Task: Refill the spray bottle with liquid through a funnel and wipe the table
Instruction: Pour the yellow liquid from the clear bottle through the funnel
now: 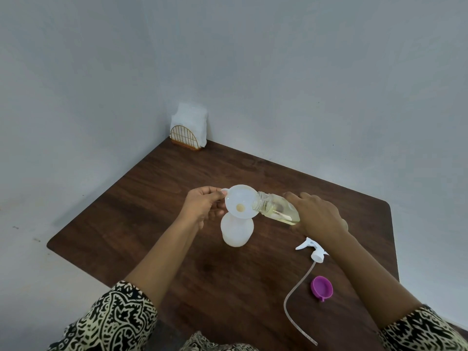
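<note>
At the lower left a black-and-cream patterned sleeve (109,320) is covering the person's left upper arm, and the bare forearm is reaching out over the dark wooden counter (141,214). In the far corner of the counter, against the grey wall, a gold wire napkin holder (184,141) is standing with white napkins (190,120) in it.

The left hand (202,205) is pinching the small tab on the rim of the white funnel (240,198), with the thumb and forefinger closed on it and the other fingers curled below. The funnel is sitting in the neck of the translucent white spray bottle (236,233), which is standing upright near the middle of the counter with its top off. A small pale yellow spot is showing at the bottom of the funnel's bowl.

Just right of it, a clear bottle (276,207) is lying tilted almost level, its open threaded mouth touching the funnel's right rim. Pale yellow liquid is pooling along its lower side. The right hand (319,216) is gripping the base end of this bottle, fingers wrapped round it.

Nearer the person, the white spray head (315,250) is lying on the counter, its long tube (295,297) curving toward the near edge. A purple cap (321,287) is lying open side up just right of the tube. The right sleeve (417,330) is showing at the lower right.
</note>
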